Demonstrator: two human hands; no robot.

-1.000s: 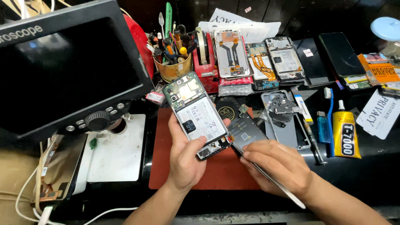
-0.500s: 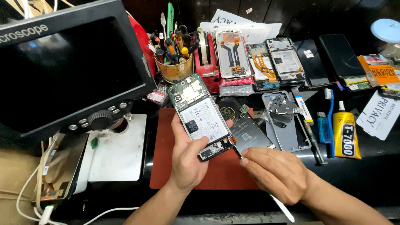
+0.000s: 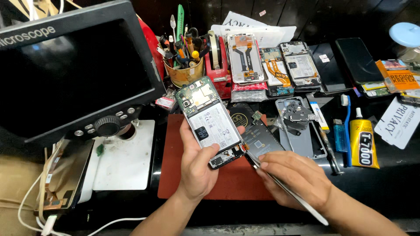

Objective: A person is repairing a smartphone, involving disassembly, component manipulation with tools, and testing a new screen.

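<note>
My left hand point(image 3: 197, 168) grips an opened phone point(image 3: 209, 121) by its lower half, back cover off, with the green circuit board at the top and a white battery in the middle. My right hand point(image 3: 297, 177) holds metal tweezers point(image 3: 280, 185), whose tips touch the phone's bottom right corner. Both hands hover over a dark red work mat point(image 3: 236, 179). A dark phone back panel point(image 3: 258, 135) lies on the mat just behind the tweezers' tips.
A microscope monitor point(image 3: 74, 74) on a white base point(image 3: 127, 159) stands at left. A cup of tools point(image 3: 183, 65) and a red tape dispenser point(image 3: 216, 61) sit behind. Several opened phones point(image 3: 273, 65) line the back. A grey frame point(image 3: 302, 126), blue toothbrush point(image 3: 348, 126) and yellow glue tube point(image 3: 363, 142) lie right.
The left hand has tilted the phone slightly and kept it in place. My right hand has brought the tweezers' tips in to the phone's bottom corner.
</note>
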